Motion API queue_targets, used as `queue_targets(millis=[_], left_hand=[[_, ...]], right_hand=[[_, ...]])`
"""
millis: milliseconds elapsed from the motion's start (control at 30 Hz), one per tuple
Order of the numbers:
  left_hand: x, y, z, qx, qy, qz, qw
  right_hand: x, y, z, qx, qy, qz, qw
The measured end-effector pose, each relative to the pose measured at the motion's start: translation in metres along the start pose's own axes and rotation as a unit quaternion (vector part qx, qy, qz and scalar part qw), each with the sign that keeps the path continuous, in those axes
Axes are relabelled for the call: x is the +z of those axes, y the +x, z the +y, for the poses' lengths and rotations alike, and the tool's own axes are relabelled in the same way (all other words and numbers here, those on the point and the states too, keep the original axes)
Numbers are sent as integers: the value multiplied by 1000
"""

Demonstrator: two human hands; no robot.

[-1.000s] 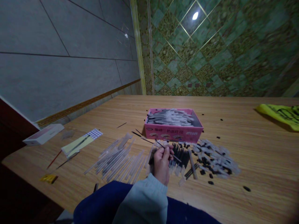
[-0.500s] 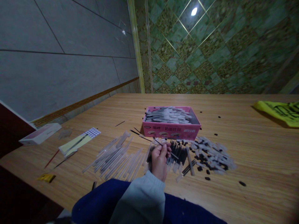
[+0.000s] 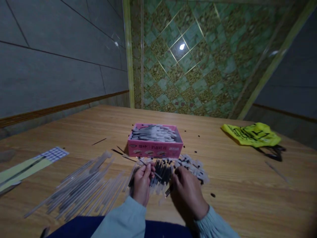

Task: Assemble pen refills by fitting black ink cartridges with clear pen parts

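My left hand (image 3: 143,185) is closed in a pinch around a thin dark stick (image 3: 158,175), which slants down to the right past the fingers. Beneath and beside it lies a row of black sticks (image 3: 163,169) with pale ends. My right hand (image 3: 189,190) has curled fingers pointing down at the near left side of a heap of small black and translucent pieces (image 3: 194,163). Its fingertips are partly hidden, and what they hold cannot be seen. Just behind both hands stands a pink box (image 3: 155,150) filled with pale, dark-tipped sticks.
Long clear tubes (image 3: 81,186) are spread at the left. Farther left is a yellow strip (image 3: 24,168) with a checked end. A yellow bag (image 3: 252,134) with black lettering lies at the right. Small black pieces are scattered over the wooden table (image 3: 247,198).
My right hand has come into view and reached the heap of small pieces. My left hand still pinches the stick. The view has turned to the right.
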State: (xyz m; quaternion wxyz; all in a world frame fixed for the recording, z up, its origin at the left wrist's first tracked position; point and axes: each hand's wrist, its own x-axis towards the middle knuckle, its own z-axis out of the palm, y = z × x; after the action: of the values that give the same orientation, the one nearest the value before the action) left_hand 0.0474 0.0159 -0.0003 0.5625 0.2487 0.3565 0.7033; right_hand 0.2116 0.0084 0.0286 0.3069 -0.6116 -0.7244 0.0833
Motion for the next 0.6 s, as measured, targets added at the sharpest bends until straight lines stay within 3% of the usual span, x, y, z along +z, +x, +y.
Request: queue_targets(millis=[133,333,400,500,600], left_hand=[[-1,0,-1,-23,8,-17,1000],[1,-4,1,-74,38,-46,995],[1,-4,2,-88,51,-47,994],[1,-4,4,-98,49,-77,991],[2,-6,7,-119,18,-133,984]], right_hand=[[11,1,12,65,-154,-76,983],[17,6,8,74,-179,-86,977],[17,10,4,73,-130,-65,987],[22,17,-4,41,33,-54,997],[34,20,-10,17,266,-115,957]])
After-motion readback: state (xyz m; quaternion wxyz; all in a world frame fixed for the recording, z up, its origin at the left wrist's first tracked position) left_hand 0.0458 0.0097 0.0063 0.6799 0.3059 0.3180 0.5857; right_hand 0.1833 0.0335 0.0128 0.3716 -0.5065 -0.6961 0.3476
